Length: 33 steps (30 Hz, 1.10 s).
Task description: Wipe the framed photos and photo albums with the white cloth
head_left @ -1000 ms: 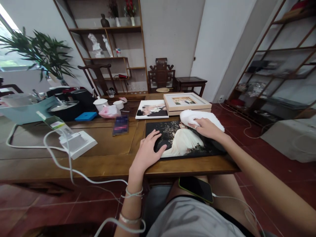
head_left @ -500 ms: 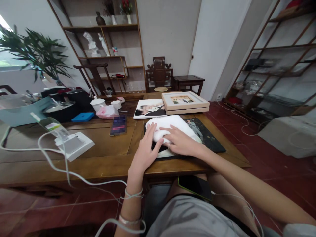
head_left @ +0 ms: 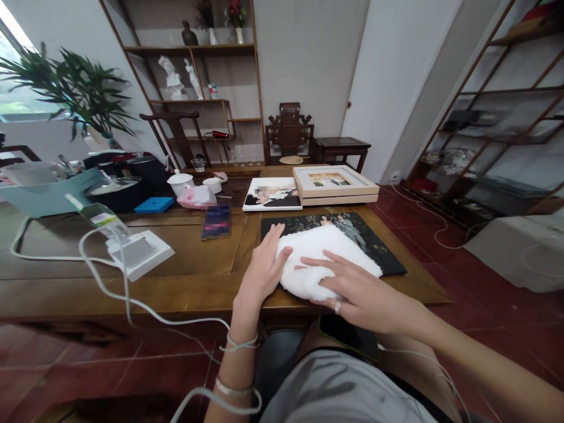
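Observation:
A dark photo print [head_left: 365,244] lies flat on the wooden table [head_left: 185,258] in front of me. A white cloth [head_left: 324,252] is spread over its near left part. My right hand [head_left: 356,288] presses on the cloth's near edge, fingers apart and laid flat. My left hand [head_left: 264,267] rests open on the print's left edge, fingertips touching the cloth.
Behind the print lie another photo [head_left: 272,194] and a stack of light wooden frames [head_left: 335,183]. A phone [head_left: 215,220], a white box [head_left: 140,254] with white cables, cups, pots and a blue tray sit to the left. A dark phone [head_left: 352,336] lies on my lap.
My right hand has dragged the white cloth from the print's far right corner across to its near left part. My left hand stayed on the print's left edge.

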Motion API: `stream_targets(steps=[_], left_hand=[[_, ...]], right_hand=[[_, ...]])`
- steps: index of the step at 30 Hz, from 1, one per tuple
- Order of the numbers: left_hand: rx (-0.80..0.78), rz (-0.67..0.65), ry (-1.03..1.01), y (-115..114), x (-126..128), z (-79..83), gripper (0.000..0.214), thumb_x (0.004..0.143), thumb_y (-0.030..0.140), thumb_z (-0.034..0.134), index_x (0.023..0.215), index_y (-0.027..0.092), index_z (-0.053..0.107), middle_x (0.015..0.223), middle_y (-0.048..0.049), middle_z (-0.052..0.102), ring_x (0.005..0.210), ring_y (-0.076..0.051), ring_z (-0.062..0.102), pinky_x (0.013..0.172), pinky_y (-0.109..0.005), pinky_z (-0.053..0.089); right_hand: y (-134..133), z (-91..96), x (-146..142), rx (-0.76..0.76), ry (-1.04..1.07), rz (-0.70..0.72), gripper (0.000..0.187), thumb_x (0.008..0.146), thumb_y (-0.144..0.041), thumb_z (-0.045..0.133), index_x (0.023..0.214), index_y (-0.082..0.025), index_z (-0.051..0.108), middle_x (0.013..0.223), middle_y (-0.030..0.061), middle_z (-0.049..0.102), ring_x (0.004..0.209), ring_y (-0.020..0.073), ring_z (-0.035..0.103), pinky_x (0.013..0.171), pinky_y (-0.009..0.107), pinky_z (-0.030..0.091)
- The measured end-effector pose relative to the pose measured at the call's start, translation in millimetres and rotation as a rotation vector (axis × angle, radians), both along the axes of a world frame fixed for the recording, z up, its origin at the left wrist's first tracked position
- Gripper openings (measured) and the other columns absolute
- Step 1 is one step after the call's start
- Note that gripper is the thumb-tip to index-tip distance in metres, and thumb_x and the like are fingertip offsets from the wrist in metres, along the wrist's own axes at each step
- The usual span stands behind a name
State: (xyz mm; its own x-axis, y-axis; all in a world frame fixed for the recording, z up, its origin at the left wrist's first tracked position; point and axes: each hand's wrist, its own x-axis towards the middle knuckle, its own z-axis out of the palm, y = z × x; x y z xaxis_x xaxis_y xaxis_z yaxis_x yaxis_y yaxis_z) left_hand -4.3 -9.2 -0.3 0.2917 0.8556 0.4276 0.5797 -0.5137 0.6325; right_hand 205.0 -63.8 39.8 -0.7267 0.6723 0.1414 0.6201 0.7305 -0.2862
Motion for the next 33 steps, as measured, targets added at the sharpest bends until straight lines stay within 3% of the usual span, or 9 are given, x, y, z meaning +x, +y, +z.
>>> stream_targets(steps=[4, 7, 13, 20, 26, 29, 33], left_hand=[[-0.02, 0.063, -0.021, 1, 2, -0.6, 0.059, 0.095, 0.052, 0.025, 0.138, 0.015, 0.041, 0.144, -0.0117, 0.044, 0.135, -0.022, 0.037, 0.113, -0.039, 0.027], [-0.034, 0.107, -0.045, 2, 3, -0.7, 0.059, 0.095, 0.049, 0.026, 0.138, 0.012, 0.04, 0.143, -0.0132, 0.044, 0.133, -0.021, 0.04, 0.111, -0.037, 0.03], [0.003, 0.102, 0.002, 3, 5, 1.5, 0.047, 0.097, 0.04, 0.029, 0.128, 0.014, 0.053, 0.134, -0.0103, 0.055, 0.13, -0.021, 0.045, 0.11, -0.037, 0.033], [0.042, 0.084, 0.056, 5, 6, 1.1, 0.038, 0.096, 0.034, 0.035, 0.116, 0.016, 0.062, 0.126, -0.0092, 0.062, 0.128, -0.022, 0.047, 0.108, -0.04, 0.037], [0.043, 0.1, 0.073, 6, 5, -0.6, 0.036, 0.095, 0.03, 0.037, 0.114, 0.015, 0.063, 0.126, -0.0099, 0.062, 0.128, -0.022, 0.047, 0.108, -0.041, 0.037], [0.048, 0.105, 0.088, 6, 5, -1.4, 0.036, 0.095, 0.028, 0.037, 0.115, 0.013, 0.062, 0.127, -0.0117, 0.061, 0.128, -0.022, 0.047, 0.108, -0.041, 0.037], [0.055, 0.105, 0.107, 6, 5, -2.3, 0.035, 0.094, 0.026, 0.038, 0.116, 0.012, 0.062, 0.128, -0.0126, 0.06, 0.129, -0.022, 0.047, 0.109, -0.041, 0.037]], right_hand=[[14, -2.4, 1, 0.021, 0.045, -0.065, 0.024, 0.09, -0.026, 0.045, 0.103, -0.023, 0.065, 0.139, 0.0046, 0.049, 0.132, 0.0247, 0.038, 0.113, 0.045, 0.023], [37, -2.5, 2, 0.028, 0.046, -0.125, 0.029, 0.092, -0.03, 0.042, 0.108, -0.02, 0.064, 0.131, 0.0082, 0.057, 0.126, 0.0282, 0.043, 0.108, 0.046, 0.028], [89, -1.3, -2, 0.043, 0.002, -0.205, 0.029, 0.093, -0.028, 0.039, 0.094, -0.018, 0.066, 0.102, 0.0089, 0.069, 0.104, 0.0277, 0.055, 0.093, 0.04, 0.037], [126, 0.0, -16, 0.09, -0.006, -0.207, 0.024, 0.091, -0.024, 0.043, 0.089, -0.017, 0.066, 0.095, 0.0085, 0.07, 0.092, 0.024, 0.059, 0.088, 0.033, 0.036], [107, -2.2, -12, 0.125, -0.005, -0.207, 0.024, 0.091, -0.022, 0.043, 0.087, -0.016, 0.066, 0.101, 0.0106, 0.069, 0.099, 0.0255, 0.057, 0.095, 0.038, 0.034], [82, -2.9, -3, 0.141, 0.018, -0.168, 0.024, 0.092, -0.024, 0.043, 0.095, -0.017, 0.066, 0.115, 0.0111, 0.065, 0.11, 0.0269, 0.053, 0.099, 0.041, 0.033], [34, -5.0, 8, 0.118, 0.028, -0.142, 0.026, 0.091, -0.026, 0.043, 0.101, -0.017, 0.065, 0.134, 0.0134, 0.053, 0.128, 0.0285, 0.042, 0.109, 0.05, 0.023]])
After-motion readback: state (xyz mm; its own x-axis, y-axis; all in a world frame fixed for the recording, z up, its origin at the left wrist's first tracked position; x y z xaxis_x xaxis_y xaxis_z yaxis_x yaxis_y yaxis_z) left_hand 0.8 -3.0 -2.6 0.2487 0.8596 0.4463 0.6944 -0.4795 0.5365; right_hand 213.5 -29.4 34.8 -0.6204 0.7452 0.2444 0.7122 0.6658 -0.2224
